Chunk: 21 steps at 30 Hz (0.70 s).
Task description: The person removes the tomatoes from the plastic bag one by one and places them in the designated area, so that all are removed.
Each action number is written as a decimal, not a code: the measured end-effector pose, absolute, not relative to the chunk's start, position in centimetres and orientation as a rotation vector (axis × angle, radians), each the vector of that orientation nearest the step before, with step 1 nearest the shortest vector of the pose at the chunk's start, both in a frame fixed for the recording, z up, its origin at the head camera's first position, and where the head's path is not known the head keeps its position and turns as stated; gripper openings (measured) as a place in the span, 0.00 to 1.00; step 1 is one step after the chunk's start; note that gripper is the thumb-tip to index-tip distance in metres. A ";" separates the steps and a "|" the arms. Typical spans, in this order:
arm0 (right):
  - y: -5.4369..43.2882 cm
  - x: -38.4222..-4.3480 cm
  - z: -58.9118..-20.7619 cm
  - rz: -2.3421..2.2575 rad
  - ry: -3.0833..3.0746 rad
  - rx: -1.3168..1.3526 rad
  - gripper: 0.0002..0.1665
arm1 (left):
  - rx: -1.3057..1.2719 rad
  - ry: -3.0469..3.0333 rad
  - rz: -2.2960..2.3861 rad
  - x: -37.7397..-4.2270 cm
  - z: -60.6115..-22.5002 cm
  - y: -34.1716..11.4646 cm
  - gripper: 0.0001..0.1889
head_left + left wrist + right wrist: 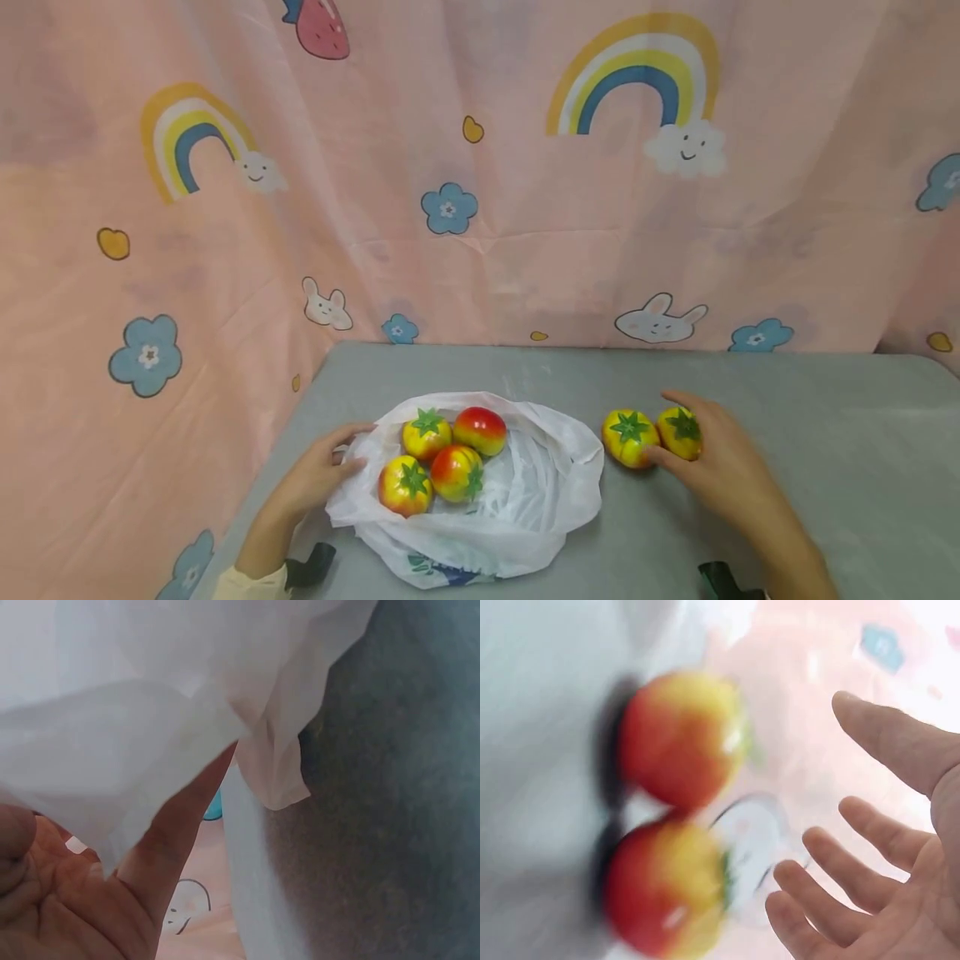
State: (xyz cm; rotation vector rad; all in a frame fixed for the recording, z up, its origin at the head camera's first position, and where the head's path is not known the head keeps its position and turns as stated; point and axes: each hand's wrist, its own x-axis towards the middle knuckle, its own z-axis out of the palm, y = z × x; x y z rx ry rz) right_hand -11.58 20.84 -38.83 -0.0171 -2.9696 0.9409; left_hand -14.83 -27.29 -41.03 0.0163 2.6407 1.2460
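Observation:
A white plastic bag (525, 533) lies on the table with its mouth spread wide. Inside, toward its left, are several glossy red-and-yellow tomatoes (406, 486) with green star-shaped tops. My left hand (311, 475) holds the bag's left rim; in the left wrist view the white film passes between thumb and fingers (176, 832), hiding a fingertip. To the right of the bag, two more tomatoes (628, 437) sit side by side. Over them my right hand (723, 462) is spread, thumb and fingers apart. The right wrist view shows both tomatoes (679, 742) in front of the open palm, slightly blurred.
The grey table (862, 467) reaches back to a pink curtain (510, 275) printed with rainbows, flowers and rabbits. Dark wrist-camera mounts (313, 567) sit beside both wrists. Printed lettering marks the near side of the bag.

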 end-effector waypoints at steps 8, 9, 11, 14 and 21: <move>15.0 -12.6 -34.3 0.986 -2.840 0.428 0.40 | 0.017 2.663 1.243 -14.8 -41.4 -27.4 0.24; 14.4 -12.9 -34.1 1.004 -2.838 0.482 0.40 | 0.010 2.663 1.242 -14.8 -41.4 -27.4 0.24; 13.2 -13.5 -33.9 1.006 -2.858 0.563 0.39 | -0.016 2.660 1.240 -14.7 -41.5 -27.3 0.24; 11.8 -14.5 -33.9 1.008 -2.895 0.657 0.38 | -0.032 2.663 1.230 -14.6 -41.5 -27.1 0.24; 8.5 -16.6 -34.0 1.036 -2.932 0.846 0.34 | -0.006 2.678 1.224 -14.8 -41.2 -26.9 0.24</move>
